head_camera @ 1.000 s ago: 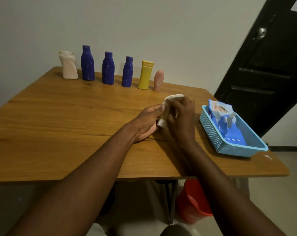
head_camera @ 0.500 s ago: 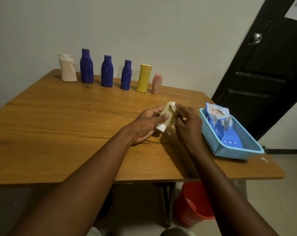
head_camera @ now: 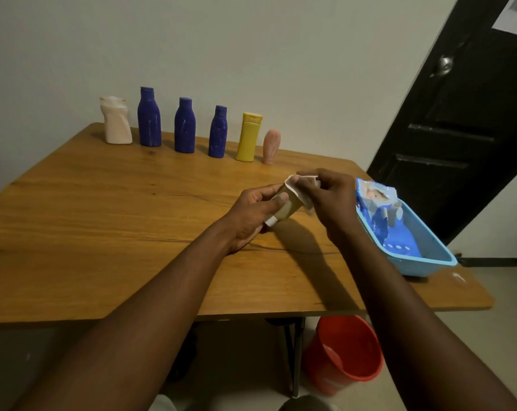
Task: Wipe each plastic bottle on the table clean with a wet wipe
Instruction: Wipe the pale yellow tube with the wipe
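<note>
Near the worktop's (head_camera: 103, 232) right edge, the left hand (head_camera: 251, 216) grips a cream bottle (head_camera: 286, 207) while the right hand (head_camera: 329, 197) pinches a wet wipe (head_camera: 295, 189) against it. Wiping underway; next likely needs turning the bottle.

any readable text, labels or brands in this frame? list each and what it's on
None legible.
Blue-and-white wet wipe pack in the light blue plastic basket: printing too blurred to read.
White paper sheet on the black door: grey smudge, unreadable.
Bottles in the back row: no labels visible.

Head-worn view, downward (close) over table (head_camera: 103, 232)
</note>
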Motion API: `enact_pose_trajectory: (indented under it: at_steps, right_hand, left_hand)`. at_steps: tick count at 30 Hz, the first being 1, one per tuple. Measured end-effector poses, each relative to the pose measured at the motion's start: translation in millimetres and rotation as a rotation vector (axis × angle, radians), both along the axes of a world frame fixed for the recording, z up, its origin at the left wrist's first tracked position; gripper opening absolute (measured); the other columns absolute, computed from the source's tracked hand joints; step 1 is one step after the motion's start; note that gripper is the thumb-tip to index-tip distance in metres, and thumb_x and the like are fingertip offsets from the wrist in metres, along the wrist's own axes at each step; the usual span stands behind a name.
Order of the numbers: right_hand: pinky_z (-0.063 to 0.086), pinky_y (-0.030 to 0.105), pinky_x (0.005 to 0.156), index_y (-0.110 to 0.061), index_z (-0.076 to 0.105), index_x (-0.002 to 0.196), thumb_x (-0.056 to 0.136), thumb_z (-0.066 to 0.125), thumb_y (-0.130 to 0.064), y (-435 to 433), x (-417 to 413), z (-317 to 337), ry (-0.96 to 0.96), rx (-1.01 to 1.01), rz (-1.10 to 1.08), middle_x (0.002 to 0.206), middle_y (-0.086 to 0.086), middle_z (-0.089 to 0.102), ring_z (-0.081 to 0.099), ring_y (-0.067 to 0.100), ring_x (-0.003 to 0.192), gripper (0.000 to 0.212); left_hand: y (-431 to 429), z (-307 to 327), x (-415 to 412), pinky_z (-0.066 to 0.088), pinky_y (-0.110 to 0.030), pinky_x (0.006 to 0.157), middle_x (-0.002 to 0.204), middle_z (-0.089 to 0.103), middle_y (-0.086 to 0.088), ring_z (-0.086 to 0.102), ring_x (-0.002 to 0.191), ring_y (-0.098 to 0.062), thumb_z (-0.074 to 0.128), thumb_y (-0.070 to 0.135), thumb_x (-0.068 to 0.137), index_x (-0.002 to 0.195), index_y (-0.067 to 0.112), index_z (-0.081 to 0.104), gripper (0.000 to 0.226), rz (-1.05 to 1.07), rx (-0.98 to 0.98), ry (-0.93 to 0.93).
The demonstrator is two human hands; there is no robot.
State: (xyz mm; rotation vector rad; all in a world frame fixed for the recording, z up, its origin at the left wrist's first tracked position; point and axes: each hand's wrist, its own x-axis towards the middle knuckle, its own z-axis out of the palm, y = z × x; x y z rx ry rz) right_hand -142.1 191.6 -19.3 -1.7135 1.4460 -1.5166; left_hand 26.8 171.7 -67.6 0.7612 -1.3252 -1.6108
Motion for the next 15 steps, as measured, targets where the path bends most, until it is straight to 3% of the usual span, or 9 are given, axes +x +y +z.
enact_pose_trajectory:
  at_steps: [2, 5, 7, 8, 10, 11, 15]
  right_hand:
    - [0.053, 0.034, 0.058, -0.014, 0.079, 0.086, 0.086, 0.082, -0.026, 3, 6, -4, -0.155, -0.007, -0.020, 0.076, 0.010, 0.075, 0.070, 0.020, 0.068, 0.012]
    - [0.044, 0.036, 0.053, 0.002, 0.069, 0.077, 0.087, 0.080, -0.033, 0, 14, -16, -0.300, -0.013, -0.096, 0.070, 0.025, 0.064, 0.055, 0.023, 0.060, 0.038]
    - [0.042, 0.037, 0.057, 0.005, 0.062, 0.075, 0.089, 0.077, -0.038, -7, 16, -23, -0.335, -0.018, -0.137, 0.065, 0.018, 0.057, 0.050, 0.019, 0.062, 0.048]
    - [0.042, 0.036, 0.058, 0.003, 0.064, 0.076, 0.091, 0.075, -0.035, -9, 18, -24, -0.352, -0.016, -0.135, 0.065, 0.013, 0.057, 0.050, 0.017, 0.063, 0.042]
    - [0.048, 0.032, 0.060, -0.002, 0.075, 0.093, 0.096, 0.069, -0.017, -9, 20, -26, -0.389, -0.001, -0.062, 0.078, 0.010, 0.070, 0.059, 0.015, 0.070, 0.016]
    - [0.053, 0.032, 0.064, -0.004, 0.076, 0.104, 0.096, 0.068, -0.010, -8, 22, -27, -0.403, 0.013, -0.015, 0.090, 0.012, 0.075, 0.065, 0.017, 0.077, 0.013]
    - [0.058, 0.036, 0.075, -0.007, 0.075, 0.115, 0.087, 0.073, -0.001, -6, 23, -31, -0.409, 0.009, 0.026, 0.106, 0.014, 0.077, 0.071, 0.022, 0.093, 0.028]
  left_hand:
    - [0, 0, -2, 0.054, -0.038, 0.085, 0.130, 0.071, -0.012, 0.065, 0.107, -0.023, 0.061, 0.022, 0.104, 0.141, 0.019, 0.065, 0.036, 0.013, 0.011, 0.018]
    - [-1, -2, -4, 0.055, -0.038, 0.085, 0.129, 0.072, -0.011, 0.067, 0.107, -0.021, 0.061, 0.019, 0.105, 0.141, 0.016, 0.064, 0.037, 0.030, 0.008, 0.009]
    - [-2, -2, -4, 0.057, -0.038, 0.087, 0.129, 0.072, -0.009, 0.069, 0.109, -0.022, 0.061, 0.016, 0.105, 0.141, 0.015, 0.063, 0.037, 0.051, 0.010, 0.015]
    - [-2, -1, -3, 0.058, -0.038, 0.088, 0.130, 0.072, -0.009, 0.069, 0.111, -0.022, 0.060, 0.015, 0.105, 0.141, 0.013, 0.062, 0.037, 0.060, 0.011, 0.030]
    - [-3, 0, -2, 0.059, -0.035, 0.086, 0.129, 0.072, -0.008, 0.070, 0.109, -0.020, 0.058, 0.013, 0.105, 0.143, 0.011, 0.060, 0.038, 0.081, 0.018, 0.069]
    - [-3, 1, -2, 0.059, -0.033, 0.085, 0.127, 0.073, -0.007, 0.070, 0.107, -0.018, 0.057, 0.011, 0.106, 0.143, 0.010, 0.060, 0.037, 0.086, 0.025, 0.086]
    - [-4, -1, -5, 0.057, -0.040, 0.096, 0.131, 0.072, -0.009, 0.068, 0.119, -0.023, 0.057, 0.012, 0.106, 0.144, 0.009, 0.059, 0.039, 0.093, 0.041, 0.107]
